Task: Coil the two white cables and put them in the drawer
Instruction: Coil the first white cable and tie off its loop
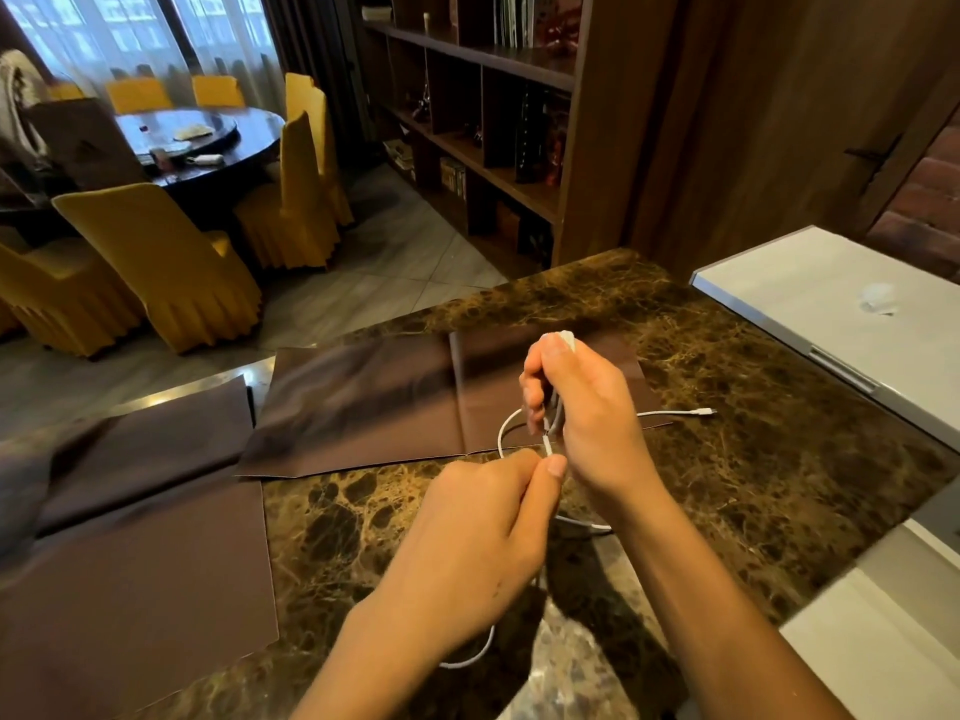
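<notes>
My right hand (pixel 582 407) is held upright over the marble counter and closed around a bundle of white cable (pixel 506 426); a white end pokes out above its fist. My left hand (pixel 488 532) pinches a white plug end of the cable just below the right hand's fingers. A loop of cable curves out to the left of the right hand. Another white cable stretch (pixel 675 414) runs right along the counter to a small connector. More white cable (pixel 467 659) hangs below my left wrist. No drawer can be picked out for certain.
Brown placemats (pixel 353 402) lie on the dark marble counter (pixel 753 459), one at the far middle, others at the left. A white appliance top (pixel 831 304) stands at the right. Beyond are a bookshelf, a round table and yellow-covered chairs.
</notes>
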Motion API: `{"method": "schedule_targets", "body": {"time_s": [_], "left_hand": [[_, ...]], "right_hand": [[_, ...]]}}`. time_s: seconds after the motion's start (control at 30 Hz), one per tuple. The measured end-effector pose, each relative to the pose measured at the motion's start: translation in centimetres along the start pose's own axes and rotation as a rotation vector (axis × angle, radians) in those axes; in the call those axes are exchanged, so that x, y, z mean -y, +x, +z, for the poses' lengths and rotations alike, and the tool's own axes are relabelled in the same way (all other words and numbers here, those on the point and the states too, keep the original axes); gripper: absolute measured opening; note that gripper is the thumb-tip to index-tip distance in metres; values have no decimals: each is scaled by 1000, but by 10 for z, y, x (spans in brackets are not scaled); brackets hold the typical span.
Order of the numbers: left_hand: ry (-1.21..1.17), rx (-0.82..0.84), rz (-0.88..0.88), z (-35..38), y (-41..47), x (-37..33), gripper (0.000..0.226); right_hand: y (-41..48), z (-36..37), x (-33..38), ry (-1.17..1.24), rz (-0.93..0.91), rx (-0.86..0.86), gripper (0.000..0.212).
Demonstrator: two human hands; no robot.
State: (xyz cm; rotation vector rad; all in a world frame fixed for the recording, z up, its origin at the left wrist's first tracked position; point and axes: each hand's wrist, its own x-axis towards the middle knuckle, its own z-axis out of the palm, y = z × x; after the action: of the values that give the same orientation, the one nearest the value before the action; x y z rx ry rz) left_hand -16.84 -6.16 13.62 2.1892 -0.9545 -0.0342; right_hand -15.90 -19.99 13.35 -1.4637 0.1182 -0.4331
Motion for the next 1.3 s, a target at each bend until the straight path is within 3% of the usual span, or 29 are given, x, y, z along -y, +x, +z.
{"method": "schedule_targets", "body": {"time_s": [0.2,0.37,0.57,0.63,0.8,0.87,0.97,1.03,1.17,1.3], "left_hand": [[125,2,60,-28,17,5,54],[254,-62,60,-44,40,13,72],[191,-104,104,-48,62,25,67],[69,-104,87,-46,67,32,66],[-424,-78,-3,-32,62,39,61],[-581,-55,-76,-26,55,34,56],[-760,3,-241,-14,45,31,66],[-837,-2,-234,-6,40,33,71],[-598,-150,-162,8,31,32,63],[-513,-267,-164,13,26,27,63]], "right_hand": [[-11,5,-24,-75,-23,110,34],[-30,20,-38,-136,88,122,27],[-48,36,-28,132,310,152,53],[-51,41,-28,205,303,235,60],[-51,35,-20,443,284,332,51],[-52,33,-13,537,274,340,51],[-48,27,-7,664,249,313,51],[-44,24,-7,700,255,282,52],[-42,21,-11,687,306,197,54],[-43,20,-14,693,364,164,55]]}}
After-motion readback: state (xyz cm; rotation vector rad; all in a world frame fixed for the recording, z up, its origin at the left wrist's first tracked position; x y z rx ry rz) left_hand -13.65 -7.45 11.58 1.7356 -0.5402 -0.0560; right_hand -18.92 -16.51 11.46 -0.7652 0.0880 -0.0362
